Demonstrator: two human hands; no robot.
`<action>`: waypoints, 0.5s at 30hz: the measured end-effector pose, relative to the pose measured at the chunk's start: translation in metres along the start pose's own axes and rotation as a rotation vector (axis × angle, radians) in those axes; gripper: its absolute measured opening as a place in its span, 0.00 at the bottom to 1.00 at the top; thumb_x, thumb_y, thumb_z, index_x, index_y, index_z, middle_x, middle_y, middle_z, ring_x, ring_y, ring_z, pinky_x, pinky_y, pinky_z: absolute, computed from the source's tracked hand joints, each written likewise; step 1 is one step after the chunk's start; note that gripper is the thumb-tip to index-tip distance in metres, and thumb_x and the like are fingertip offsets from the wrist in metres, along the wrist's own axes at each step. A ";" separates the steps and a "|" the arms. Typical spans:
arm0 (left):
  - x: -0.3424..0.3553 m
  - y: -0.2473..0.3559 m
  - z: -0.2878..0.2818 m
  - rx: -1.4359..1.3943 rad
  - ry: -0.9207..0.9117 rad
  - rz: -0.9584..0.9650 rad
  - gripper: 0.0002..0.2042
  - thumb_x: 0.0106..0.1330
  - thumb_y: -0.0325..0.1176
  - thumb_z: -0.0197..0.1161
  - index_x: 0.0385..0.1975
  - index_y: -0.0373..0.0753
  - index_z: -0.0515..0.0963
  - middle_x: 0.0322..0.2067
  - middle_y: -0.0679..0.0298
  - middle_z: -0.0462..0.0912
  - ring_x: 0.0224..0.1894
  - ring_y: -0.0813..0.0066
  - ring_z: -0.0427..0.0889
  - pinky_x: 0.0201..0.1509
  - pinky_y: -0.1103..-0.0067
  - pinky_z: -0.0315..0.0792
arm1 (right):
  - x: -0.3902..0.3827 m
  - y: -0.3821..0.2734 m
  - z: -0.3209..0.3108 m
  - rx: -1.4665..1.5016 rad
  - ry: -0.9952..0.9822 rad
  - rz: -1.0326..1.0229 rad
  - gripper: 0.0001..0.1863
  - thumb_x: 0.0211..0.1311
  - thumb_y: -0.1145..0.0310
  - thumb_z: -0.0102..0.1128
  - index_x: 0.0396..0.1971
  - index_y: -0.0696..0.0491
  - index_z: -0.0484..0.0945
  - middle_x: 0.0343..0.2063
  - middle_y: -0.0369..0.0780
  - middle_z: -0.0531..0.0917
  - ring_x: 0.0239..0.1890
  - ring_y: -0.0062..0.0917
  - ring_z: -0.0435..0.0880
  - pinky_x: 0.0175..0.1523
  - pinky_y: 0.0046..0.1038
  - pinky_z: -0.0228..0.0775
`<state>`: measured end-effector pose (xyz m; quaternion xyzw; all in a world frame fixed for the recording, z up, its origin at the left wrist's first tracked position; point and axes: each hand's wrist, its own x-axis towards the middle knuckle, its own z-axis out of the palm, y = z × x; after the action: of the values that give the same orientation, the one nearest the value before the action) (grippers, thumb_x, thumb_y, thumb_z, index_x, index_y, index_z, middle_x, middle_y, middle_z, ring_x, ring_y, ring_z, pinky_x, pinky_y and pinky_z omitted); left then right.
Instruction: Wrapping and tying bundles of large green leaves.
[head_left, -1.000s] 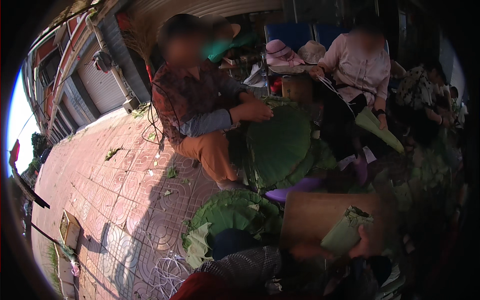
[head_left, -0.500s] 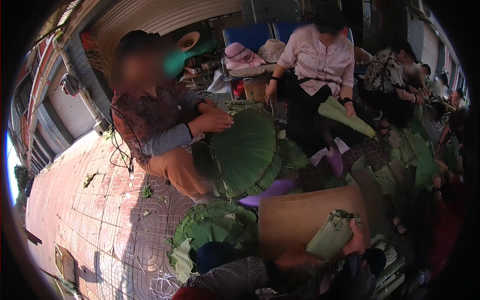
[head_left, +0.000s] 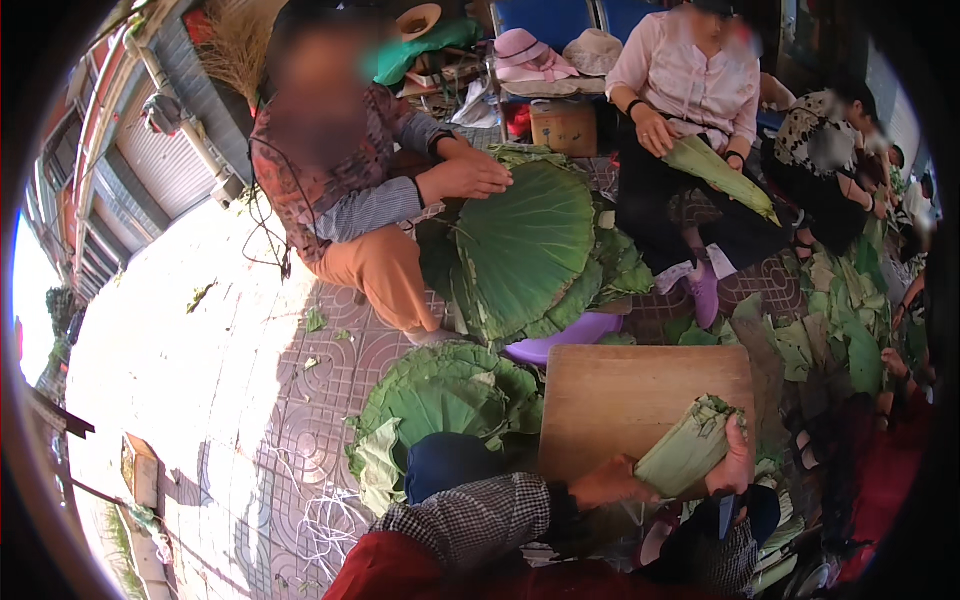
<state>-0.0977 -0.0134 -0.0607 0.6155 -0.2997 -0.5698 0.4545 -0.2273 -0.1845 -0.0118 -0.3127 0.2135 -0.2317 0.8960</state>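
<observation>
A pale green bundle of folded lotus leaves (head_left: 685,450), cut ragged at its top end, is held at a tilt over the near right part of a brown wooden board (head_left: 640,395). My right hand (head_left: 737,455) grips its right side, thumb up along the edge. Below that hand a grey blade (head_left: 726,515) sticks out, seemingly a knife's; its handle is hidden. From the left, my left hand (head_left: 612,483) reaches to the bundle's lower end, fingers closed against it and partly hidden.
A pile of round lotus leaves (head_left: 440,390) lies left of the board. Across from me, a person handles a large stack of leaves (head_left: 525,250) above a purple basin (head_left: 565,338). Another person holds a folded leaf bundle (head_left: 715,175). More leaves (head_left: 840,310) spread at right.
My view has shifted, so the scene sits differently in the picture. The person in the pink shirt now has both hands on their leaf bundle. My hands stay at mine.
</observation>
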 end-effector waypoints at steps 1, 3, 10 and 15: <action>-0.001 0.003 0.002 0.007 0.005 -0.007 0.25 0.49 0.41 0.76 0.44 0.31 0.83 0.35 0.58 0.87 0.38 0.72 0.83 0.46 0.75 0.76 | 0.004 0.005 -0.013 -0.005 -0.033 0.032 0.26 0.67 0.53 0.60 0.56 0.56 0.75 0.53 0.44 0.81 0.56 0.39 0.80 0.63 0.48 0.69; -0.013 0.014 -0.006 0.029 0.033 0.004 0.24 0.48 0.39 0.75 0.44 0.31 0.83 0.36 0.58 0.87 0.39 0.72 0.83 0.47 0.75 0.75 | 0.013 0.018 -0.033 -0.051 0.028 -0.081 0.26 0.67 0.54 0.59 0.58 0.54 0.74 0.54 0.43 0.81 0.55 0.38 0.80 0.63 0.47 0.69; -0.009 -0.018 -0.003 -0.147 0.073 0.231 0.27 0.51 0.36 0.73 0.53 0.33 0.79 0.46 0.58 0.85 0.48 0.70 0.82 0.55 0.73 0.73 | 0.025 0.055 -0.040 -0.137 -0.009 -0.005 0.24 0.67 0.57 0.60 0.57 0.55 0.75 0.53 0.42 0.82 0.53 0.38 0.81 0.62 0.42 0.71; 0.006 -0.053 0.001 -0.232 -0.057 0.221 0.27 0.55 0.34 0.71 0.57 0.35 0.77 0.52 0.57 0.82 0.54 0.67 0.80 0.59 0.72 0.72 | 0.020 0.052 -0.046 -0.229 0.049 0.081 0.22 0.66 0.58 0.61 0.53 0.55 0.78 0.48 0.43 0.84 0.49 0.36 0.84 0.58 0.39 0.75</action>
<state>-0.1051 0.0025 -0.1109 0.5059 -0.3106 -0.5644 0.5736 -0.2210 -0.1805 -0.0834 -0.3981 0.2730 -0.1770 0.8577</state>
